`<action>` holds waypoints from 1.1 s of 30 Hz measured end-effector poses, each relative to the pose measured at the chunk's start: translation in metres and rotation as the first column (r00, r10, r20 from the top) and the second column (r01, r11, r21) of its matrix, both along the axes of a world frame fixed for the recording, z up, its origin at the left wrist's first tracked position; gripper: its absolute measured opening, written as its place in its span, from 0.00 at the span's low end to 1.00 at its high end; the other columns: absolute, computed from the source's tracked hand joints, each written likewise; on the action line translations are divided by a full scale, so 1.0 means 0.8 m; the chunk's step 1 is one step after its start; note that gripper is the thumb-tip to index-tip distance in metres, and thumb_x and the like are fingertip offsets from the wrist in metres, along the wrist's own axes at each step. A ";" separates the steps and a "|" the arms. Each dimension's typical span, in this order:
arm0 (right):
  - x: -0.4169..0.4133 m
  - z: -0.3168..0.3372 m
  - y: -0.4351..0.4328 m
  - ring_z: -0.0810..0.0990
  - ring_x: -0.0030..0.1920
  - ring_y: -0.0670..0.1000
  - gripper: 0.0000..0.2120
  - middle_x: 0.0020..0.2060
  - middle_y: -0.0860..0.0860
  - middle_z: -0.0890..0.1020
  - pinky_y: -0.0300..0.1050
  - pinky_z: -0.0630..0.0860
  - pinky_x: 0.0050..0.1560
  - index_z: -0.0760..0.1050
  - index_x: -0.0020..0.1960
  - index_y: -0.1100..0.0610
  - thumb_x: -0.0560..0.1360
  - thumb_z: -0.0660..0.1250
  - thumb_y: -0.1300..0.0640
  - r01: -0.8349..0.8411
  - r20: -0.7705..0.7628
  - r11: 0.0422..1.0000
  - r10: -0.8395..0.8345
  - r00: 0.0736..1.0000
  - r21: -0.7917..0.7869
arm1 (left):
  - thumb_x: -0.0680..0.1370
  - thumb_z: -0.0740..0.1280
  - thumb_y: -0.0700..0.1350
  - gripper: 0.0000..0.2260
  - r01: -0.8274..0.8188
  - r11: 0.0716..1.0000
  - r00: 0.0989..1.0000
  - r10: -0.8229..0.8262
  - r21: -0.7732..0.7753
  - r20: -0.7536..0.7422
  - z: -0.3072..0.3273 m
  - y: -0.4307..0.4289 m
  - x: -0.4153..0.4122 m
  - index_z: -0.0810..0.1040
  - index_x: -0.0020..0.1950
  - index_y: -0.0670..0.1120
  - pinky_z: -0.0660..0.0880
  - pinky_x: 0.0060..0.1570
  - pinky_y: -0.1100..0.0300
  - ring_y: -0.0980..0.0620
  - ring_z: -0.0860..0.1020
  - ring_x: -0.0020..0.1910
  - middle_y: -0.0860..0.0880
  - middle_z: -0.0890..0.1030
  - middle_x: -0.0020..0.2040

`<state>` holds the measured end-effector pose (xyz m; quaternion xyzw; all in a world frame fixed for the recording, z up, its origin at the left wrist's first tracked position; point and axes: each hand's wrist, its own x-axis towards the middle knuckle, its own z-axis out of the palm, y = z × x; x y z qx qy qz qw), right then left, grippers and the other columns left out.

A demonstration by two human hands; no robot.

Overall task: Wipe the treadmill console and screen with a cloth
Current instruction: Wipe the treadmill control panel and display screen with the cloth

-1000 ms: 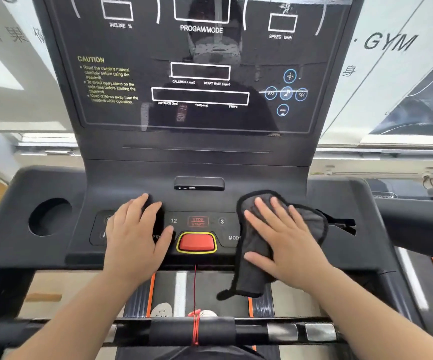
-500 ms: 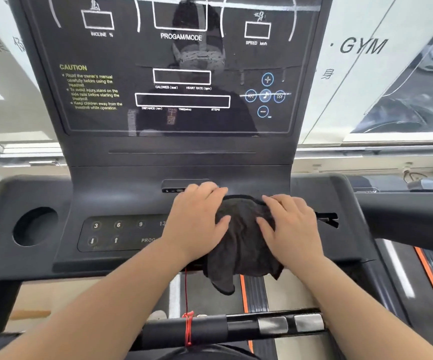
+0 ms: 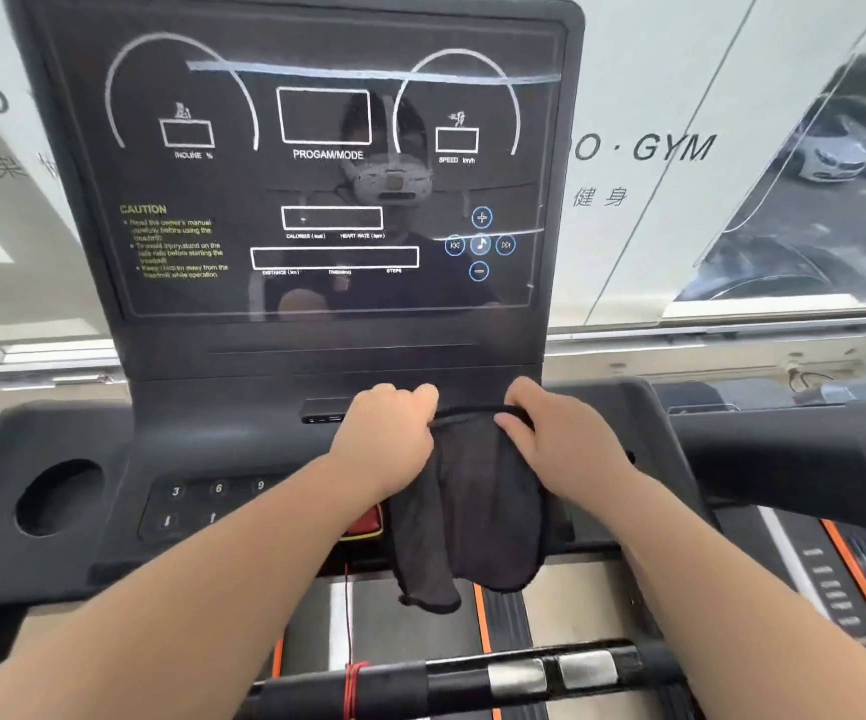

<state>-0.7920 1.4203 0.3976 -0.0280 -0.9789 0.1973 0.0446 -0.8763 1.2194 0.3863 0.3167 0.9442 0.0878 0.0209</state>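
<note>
Cloth [image 3: 472,501] hangs from the grip of left hand [image 3: 386,439] and right hand [image 3: 566,439], half hiding red button [image 3: 365,522].

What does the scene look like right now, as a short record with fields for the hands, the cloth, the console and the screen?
left hand: grips the upper edge of the cloth, left side
right hand: grips the same edge, right side
cloth: dark, hangs down past the console's front edge
console: dark; number keys show left of the arms; red button mostly hidden
screen: dark, displays blank, no hand on it
cup holder: round hole at the console's left end
</note>
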 end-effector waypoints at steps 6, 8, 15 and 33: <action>-0.050 0.105 0.011 0.77 0.45 0.61 0.08 0.40 0.50 0.79 0.50 0.67 0.43 0.72 0.54 0.53 0.82 0.65 0.49 -0.036 -0.182 0.997 0.049 0.982 0.075 | 0.74 0.64 0.41 0.14 -0.023 0.956 0.984 0.073 0.292 -0.160 0.099 -0.002 -0.038 0.78 0.60 0.47 0.73 0.50 0.50 0.39 0.80 0.51 0.46 0.84 0.48; -0.059 0.151 0.011 0.75 0.42 0.58 0.07 0.39 0.48 0.77 0.49 0.65 0.43 0.73 0.53 0.53 0.82 0.66 0.50 -0.018 -0.331 0.996 0.047 0.942 0.091 | 0.73 0.64 0.42 0.14 0.002 0.915 0.964 0.106 0.404 -0.243 0.144 -0.002 -0.042 0.81 0.57 0.47 0.75 0.52 0.49 0.40 0.80 0.51 0.46 0.84 0.49; -0.006 0.172 0.020 0.72 0.36 0.43 0.08 0.33 0.41 0.74 0.43 0.67 0.39 0.72 0.45 0.48 0.74 0.72 0.49 -0.202 -0.359 0.979 0.195 0.913 0.018 | 0.70 0.69 0.43 0.08 0.089 0.870 0.987 -0.009 0.485 -0.163 0.170 -0.030 -0.001 0.80 0.47 0.50 0.69 0.42 0.58 0.52 0.75 0.39 0.56 0.78 0.37; 0.029 -0.036 -0.004 0.79 0.45 0.55 0.19 0.42 0.49 0.79 0.49 0.75 0.42 0.80 0.48 0.53 0.81 0.61 0.39 0.275 -0.195 0.961 -0.271 0.943 -0.008 | 0.79 0.65 0.49 0.11 -0.125 0.977 0.990 0.134 0.170 -0.038 -0.019 -0.026 0.024 0.79 0.57 0.45 0.76 0.48 0.48 0.43 0.76 0.49 0.47 0.77 0.54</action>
